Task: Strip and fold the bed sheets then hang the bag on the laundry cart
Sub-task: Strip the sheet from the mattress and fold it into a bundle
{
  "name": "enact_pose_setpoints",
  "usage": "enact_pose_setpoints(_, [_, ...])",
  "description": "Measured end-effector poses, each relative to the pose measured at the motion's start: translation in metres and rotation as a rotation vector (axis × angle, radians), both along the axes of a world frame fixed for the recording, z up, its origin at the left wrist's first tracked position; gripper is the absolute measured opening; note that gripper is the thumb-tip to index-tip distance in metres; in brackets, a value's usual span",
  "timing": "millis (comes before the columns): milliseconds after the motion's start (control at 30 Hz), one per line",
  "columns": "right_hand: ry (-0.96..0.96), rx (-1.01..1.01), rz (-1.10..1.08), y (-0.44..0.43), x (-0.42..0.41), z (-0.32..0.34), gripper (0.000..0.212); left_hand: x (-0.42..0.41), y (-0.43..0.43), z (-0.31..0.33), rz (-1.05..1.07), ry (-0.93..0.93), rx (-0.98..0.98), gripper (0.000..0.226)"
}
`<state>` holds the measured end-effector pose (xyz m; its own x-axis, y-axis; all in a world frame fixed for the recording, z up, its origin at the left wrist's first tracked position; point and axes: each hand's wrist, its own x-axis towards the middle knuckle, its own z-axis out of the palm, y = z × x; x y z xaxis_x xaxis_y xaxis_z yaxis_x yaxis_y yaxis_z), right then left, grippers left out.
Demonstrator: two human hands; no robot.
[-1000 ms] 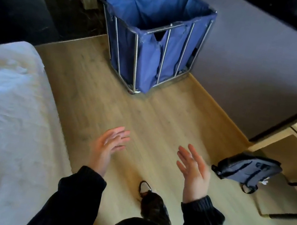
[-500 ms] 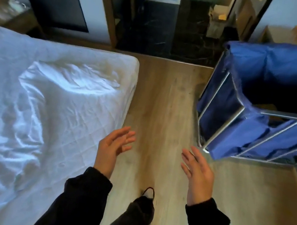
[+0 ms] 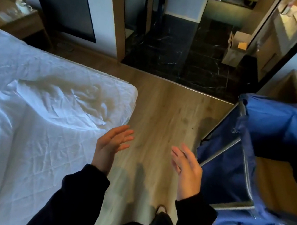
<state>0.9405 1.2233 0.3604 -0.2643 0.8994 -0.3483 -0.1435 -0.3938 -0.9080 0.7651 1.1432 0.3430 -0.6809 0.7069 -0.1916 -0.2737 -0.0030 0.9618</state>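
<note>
My left hand (image 3: 111,145) and right hand (image 3: 186,167) hang in the air in front of me, palms turned toward each other, fingers straight and slightly fanned. Neither touches or holds anything. Black knit sleeves (image 3: 79,189) cover both wrists.

The white bed sheet (image 3: 34,122) lies to the left of my left hand, just beside it, spread over the bed (image 3: 133,98). The cloth is thin and heavily creased. A raised, rumpled fold runs across it beyond my fingertips, and a net of fine crossing wrinkles lies lower down. The bed's corner ahead of my left hand is rounded.

The laundry cart (image 3: 219,151) stands to the right of my right hand, close by. It is a frame of slim, shiny metal tubes. The blue bag (image 3: 283,123) hangs on it, smooth woven fabric draped over the top rails, sagging in soft folds.

Between and below my hands runs a matte wood-grain plank floor (image 3: 163,114). Further ahead it meets glossy black tile (image 3: 182,59) with white veins. Far beyond my left hand, a wooden nightstand (image 3: 27,23) carries a white cup (image 3: 23,6).
</note>
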Motion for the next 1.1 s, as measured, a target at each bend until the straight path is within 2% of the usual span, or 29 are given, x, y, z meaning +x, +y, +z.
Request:
enact_pose_setpoints(100, [-0.002, -0.018, 0.029, 0.078, -0.021, -0.018, 0.027, -0.018, 0.074, -0.007, 0.045, -0.008, 0.007, 0.038])
enact_pose_setpoints(200, [-0.002, 0.006, 0.070, 0.163, -0.044, -0.024, 0.046, -0.041, 0.152, -0.010, 0.057, 0.016, 0.011, 0.043])
enact_pose_setpoints(300, [-0.021, 0.030, 0.123, 0.246, -0.070, -0.023, 0.032, -0.069, 0.225, -0.004, 0.085, 0.042, 0.010, 0.037])
enact_pose_setpoints(467, [-0.045, 0.078, 0.198, 0.364, -0.134, -0.016, 0.035, -0.125, 0.321, -0.002, 0.169, 0.031, -0.004, 0.032])
enact_pose_setpoints(567, [-0.077, 0.074, 0.258, 0.422, -0.179, -0.024, 0.035, -0.163, 0.370, -0.011, 0.265, 0.007, 0.006, 0.022])
enact_pose_setpoints(700, [-0.146, 0.076, 0.338, 0.501, -0.245, -0.038, 0.034, -0.221, 0.440, -0.023, 0.340, -0.020, 0.022, 0.021])
enact_pose_setpoints(833, [-0.193, 0.115, 0.396, 0.581, -0.326, -0.033, 0.034, -0.295, 0.511, -0.028, 0.400, -0.052, 0.045, 0.030])
enact_pose_setpoints(1100, [-0.166, 0.140, 0.518, 0.708, -0.482, -0.023, 0.029, -0.441, 0.609, -0.027, 0.530, 0.028, 0.049, 0.035])
